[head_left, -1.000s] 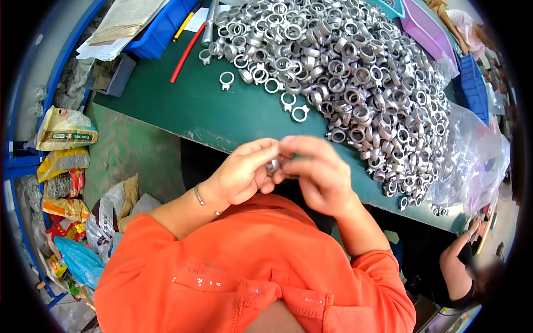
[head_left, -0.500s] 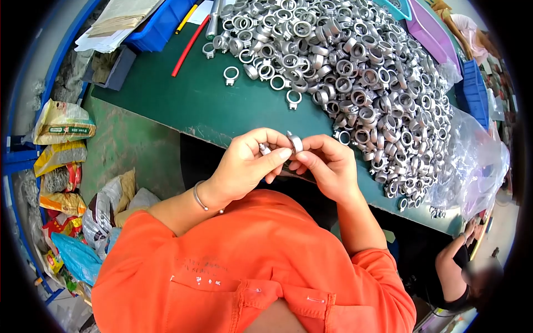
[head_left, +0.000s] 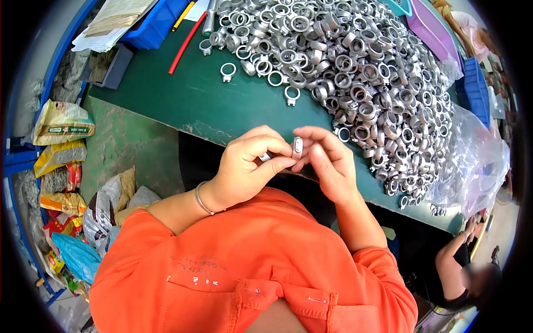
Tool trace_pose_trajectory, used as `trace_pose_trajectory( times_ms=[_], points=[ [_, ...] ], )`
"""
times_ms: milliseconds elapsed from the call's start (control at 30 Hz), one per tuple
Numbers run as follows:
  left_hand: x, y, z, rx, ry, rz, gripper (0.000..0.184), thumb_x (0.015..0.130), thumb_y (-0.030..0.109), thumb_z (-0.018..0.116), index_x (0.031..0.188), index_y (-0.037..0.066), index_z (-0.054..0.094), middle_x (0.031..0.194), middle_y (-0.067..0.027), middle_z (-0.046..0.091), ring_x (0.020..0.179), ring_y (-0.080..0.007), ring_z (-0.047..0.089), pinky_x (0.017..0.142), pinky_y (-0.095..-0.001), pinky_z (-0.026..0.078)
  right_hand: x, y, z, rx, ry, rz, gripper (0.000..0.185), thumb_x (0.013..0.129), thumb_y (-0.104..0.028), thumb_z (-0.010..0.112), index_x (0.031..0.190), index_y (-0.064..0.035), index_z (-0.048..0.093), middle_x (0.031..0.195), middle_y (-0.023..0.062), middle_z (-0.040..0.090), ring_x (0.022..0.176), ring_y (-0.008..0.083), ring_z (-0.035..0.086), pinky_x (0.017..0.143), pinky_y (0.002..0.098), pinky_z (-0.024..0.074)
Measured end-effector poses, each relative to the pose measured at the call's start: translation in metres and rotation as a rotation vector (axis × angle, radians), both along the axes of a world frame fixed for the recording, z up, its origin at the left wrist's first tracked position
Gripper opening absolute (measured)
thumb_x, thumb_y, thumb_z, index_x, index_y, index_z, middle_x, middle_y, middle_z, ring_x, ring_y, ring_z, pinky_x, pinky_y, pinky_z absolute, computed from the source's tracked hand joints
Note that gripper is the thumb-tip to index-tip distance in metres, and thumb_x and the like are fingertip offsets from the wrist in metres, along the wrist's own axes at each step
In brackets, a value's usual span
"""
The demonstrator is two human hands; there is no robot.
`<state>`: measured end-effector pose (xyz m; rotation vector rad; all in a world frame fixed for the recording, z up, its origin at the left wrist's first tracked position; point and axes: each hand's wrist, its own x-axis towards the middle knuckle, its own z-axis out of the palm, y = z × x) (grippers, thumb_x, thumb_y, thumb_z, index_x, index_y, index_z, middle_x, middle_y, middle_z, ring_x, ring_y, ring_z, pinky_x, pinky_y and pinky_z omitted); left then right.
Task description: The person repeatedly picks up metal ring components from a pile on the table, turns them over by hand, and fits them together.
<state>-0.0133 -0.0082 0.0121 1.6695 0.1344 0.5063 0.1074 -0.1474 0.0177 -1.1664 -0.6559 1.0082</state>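
A small grey metal ring clamp (head_left: 297,147) with a raised lug is pinched between the thumb and index finger of my left hand (head_left: 244,161). Another silvery metal piece (head_left: 265,157) shows inside the curl of that same hand, mostly hidden by the fingers. My right hand (head_left: 335,166) is at the ring's right side, thumb lifted away and index fingertip close to its top edge. Its lower fingers are curled behind the ring, and whether they touch it I cannot tell. Both hands are just off the table's front edge, before the orange shirt.
A large heap of similar metal rings (head_left: 355,83) covers the right of the green table (head_left: 166,100). Red (head_left: 187,44) and yellow (head_left: 183,16) sticks lie near a blue bin (head_left: 158,28). Clear plastic bags (head_left: 466,161) hang at the right; another person (head_left: 452,266) sits there.
The ring has turned so its lug now faces up toward me. My right thumb has come off it and the right fingers have spread; my left hand keeps its pinch.
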Motion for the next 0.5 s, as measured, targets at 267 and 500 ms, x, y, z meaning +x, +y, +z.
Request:
trace_pose_trajectory(
  times_ms=[267, 500],
  points=[
    [-0.0056, -0.0034, 0.0008, -0.385, 0.117, 0.007, 0.011, 0.088, 0.004, 0.055, 0.099, 0.0, 0.056, 0.076, -0.0005, 0.056, 0.06, -0.0028, 0.051, 0.053, -0.0177, 0.042, -0.0066, 0.0048, -0.0087, 0.13, -0.526, -0.233, 0.029, 0.077, 0.004, 0.066, 0.104, 0.004, 0.056, 0.094, 0.0097, 0.054, 0.081, 0.0148, 0.061, 0.069, 0.0242, 0.0534],
    [-0.0024, -0.0024, 0.001, -0.633, 0.149, -0.001, 0.015, 0.089, 0.007, 0.054, 0.101, -0.002, 0.056, 0.084, -0.0063, 0.063, 0.066, -0.0084, 0.059, 0.058, -0.0209, 0.05, -0.0059, 0.0039, -0.0039, 0.197, -1.269, -0.373, 0.026, 0.067, 0.006, 0.071, 0.09, -0.001, 0.062, 0.084, 0.0084, 0.054, 0.063, 0.0174, 0.055, 0.053, 0.0261, 0.0465]
  ],
)
